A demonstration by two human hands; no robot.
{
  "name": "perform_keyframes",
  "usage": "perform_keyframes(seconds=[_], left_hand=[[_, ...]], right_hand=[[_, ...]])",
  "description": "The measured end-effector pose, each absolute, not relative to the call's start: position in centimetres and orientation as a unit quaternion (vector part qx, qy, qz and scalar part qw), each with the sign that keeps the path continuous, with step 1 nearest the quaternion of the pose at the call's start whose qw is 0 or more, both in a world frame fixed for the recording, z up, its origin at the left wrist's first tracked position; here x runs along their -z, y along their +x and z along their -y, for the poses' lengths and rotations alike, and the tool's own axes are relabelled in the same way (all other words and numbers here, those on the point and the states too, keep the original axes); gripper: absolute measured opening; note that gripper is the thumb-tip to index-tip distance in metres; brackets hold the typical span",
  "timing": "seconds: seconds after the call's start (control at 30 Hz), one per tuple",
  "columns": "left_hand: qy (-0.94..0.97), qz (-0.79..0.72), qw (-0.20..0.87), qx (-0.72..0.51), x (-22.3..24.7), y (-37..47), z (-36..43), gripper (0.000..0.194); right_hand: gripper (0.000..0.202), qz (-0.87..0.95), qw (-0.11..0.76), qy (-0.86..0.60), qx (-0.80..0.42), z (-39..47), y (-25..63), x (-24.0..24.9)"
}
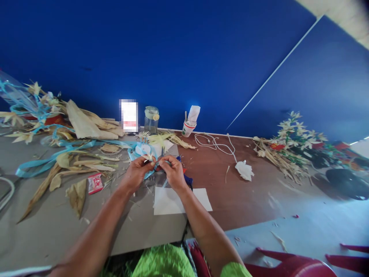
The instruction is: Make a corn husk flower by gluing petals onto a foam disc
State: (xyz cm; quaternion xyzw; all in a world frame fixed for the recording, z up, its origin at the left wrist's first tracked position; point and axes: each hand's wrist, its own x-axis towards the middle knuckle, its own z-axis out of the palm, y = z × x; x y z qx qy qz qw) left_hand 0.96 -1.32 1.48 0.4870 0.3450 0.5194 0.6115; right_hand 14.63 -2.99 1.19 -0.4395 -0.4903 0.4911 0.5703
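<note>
Over the middle of the table, my left hand [138, 172] pinches a small pale husk flower [148, 157] between thumb and fingers. My right hand [173, 172] is close beside it, its fingertips closed on a thin light-blue strip [159, 164] at the flower's base. Behind my hands lies a roll of light-blue ribbon [140, 149]. A white sheet of paper [167, 202] is under my right forearm. Something dark blue [188, 181] shows past my right wrist.
Dried husks [89, 123] and blue ribbon [37, 168] cover the left side. A glass jar [151, 122], a cup [188, 129] and a white cable [221, 146] stand or lie along the wall. Husk flowers [296, 132] are at right, a red chair [296, 266] below.
</note>
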Motion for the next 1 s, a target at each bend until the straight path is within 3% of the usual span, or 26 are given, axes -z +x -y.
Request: perform_keyframes(seconds=[0.27, 0.43, 0.57, 0.7, 0.83, 1.0], left_hand=[[0.521, -0.346, 0.603, -0.495, -1.9, 0.7, 1.5, 0.012], [0.553, -0.315, 0.611, -0.471, -2.3, 0.6, 1.7, 0.013], [0.570, -0.298, 0.610, -0.463, -2.2, 0.6, 1.7, 0.014], [0.560, -0.299, 0.599, -0.488, -1.7, 0.6, 1.6, 0.011], [0.517, -0.326, 0.590, -0.528, -1.3, 0.6, 1.5, 0.010], [0.475, -0.372, 0.560, -0.568, -1.4, 0.5, 1.0, 0.010]], right_hand=[[0.015, 0.315, 0.502, -0.324, -0.737, 2.4, 15.1, -1.4], [0.010, 0.226, 0.307, -0.247, -0.891, 1.7, 16.2, -0.8], [0.031, 0.185, 0.220, -0.237, -0.928, 1.3, 16.5, -0.3], [0.045, 0.207, 0.195, -0.223, -0.932, 1.3, 16.1, 0.3], [0.040, 0.273, 0.215, -0.237, -0.907, 1.7, 15.5, 0.5], [0.021, 0.346, 0.466, -0.301, -0.757, 2.6, 14.2, -0.1]])
